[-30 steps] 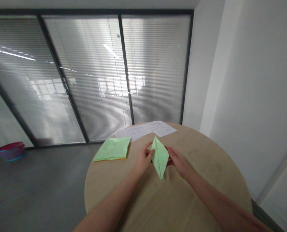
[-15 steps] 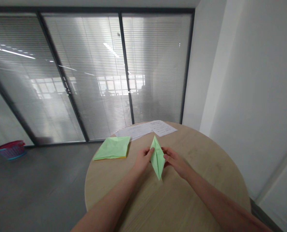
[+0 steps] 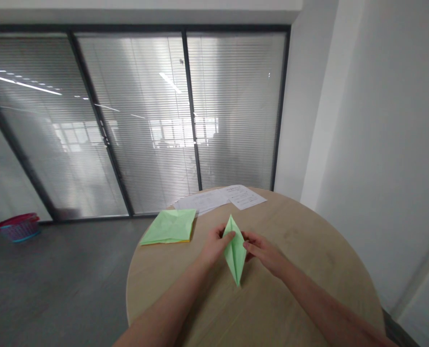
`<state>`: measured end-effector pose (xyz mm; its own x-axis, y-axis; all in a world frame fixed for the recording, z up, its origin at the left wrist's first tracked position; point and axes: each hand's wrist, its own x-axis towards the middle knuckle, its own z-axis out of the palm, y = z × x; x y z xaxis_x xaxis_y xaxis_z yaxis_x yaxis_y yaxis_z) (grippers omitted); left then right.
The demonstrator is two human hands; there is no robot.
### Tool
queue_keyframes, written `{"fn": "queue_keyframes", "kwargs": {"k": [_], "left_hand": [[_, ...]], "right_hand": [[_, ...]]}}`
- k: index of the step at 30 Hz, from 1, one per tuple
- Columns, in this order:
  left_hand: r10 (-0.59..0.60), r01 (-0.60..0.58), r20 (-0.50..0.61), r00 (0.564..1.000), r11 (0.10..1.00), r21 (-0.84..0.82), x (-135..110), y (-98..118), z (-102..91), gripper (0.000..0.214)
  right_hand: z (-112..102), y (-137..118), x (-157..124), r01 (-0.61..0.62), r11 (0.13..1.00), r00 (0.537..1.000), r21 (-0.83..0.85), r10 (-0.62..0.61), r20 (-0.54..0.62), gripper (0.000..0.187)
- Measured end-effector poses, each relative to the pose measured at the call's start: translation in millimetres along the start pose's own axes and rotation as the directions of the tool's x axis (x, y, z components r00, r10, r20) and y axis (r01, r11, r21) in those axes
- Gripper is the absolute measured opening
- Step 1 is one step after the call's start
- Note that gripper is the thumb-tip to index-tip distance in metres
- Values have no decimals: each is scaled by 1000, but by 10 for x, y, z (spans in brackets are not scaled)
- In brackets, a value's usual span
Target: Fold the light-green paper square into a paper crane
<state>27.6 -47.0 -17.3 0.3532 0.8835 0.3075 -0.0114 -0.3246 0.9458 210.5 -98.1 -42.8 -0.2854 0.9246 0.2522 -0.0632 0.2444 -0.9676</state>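
A light green sheet of origami paper (image 3: 235, 255), folded into a narrow diamond with a crease down its middle, is held upright between my two hands over the table. My left hand (image 3: 216, 245) grips its left edge, with the thumb lying across the front face and the fingers behind. My right hand (image 3: 261, 250) pinches the right corner between thumb and fingers. The diamond's lower point comes down close to the tabletop; whether it touches I cannot tell.
A stack of green paper (image 3: 171, 226) with a yellow-orange edge lies at the left of the round wooden table (image 3: 308, 289). Printed white sheets (image 3: 245, 196) lie along the far edge. A red and blue basket (image 3: 17, 227) stands on the floor, before a glass partition (image 3: 156, 168).
The view has tilted slightly upward, so everything sits a little lower. My left thumb has moved further across the paper's front, and the diamond looks a little longer at its lower point.
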Motion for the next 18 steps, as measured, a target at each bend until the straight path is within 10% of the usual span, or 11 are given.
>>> {"fn": "queue_keyframes", "kwargs": {"k": [18], "left_hand": [[115, -91, -93, 989, 968, 233, -11, -93, 49, 34]], "right_hand": [[41, 134, 49, 24, 971, 986, -238, -62, -154, 28]]}}
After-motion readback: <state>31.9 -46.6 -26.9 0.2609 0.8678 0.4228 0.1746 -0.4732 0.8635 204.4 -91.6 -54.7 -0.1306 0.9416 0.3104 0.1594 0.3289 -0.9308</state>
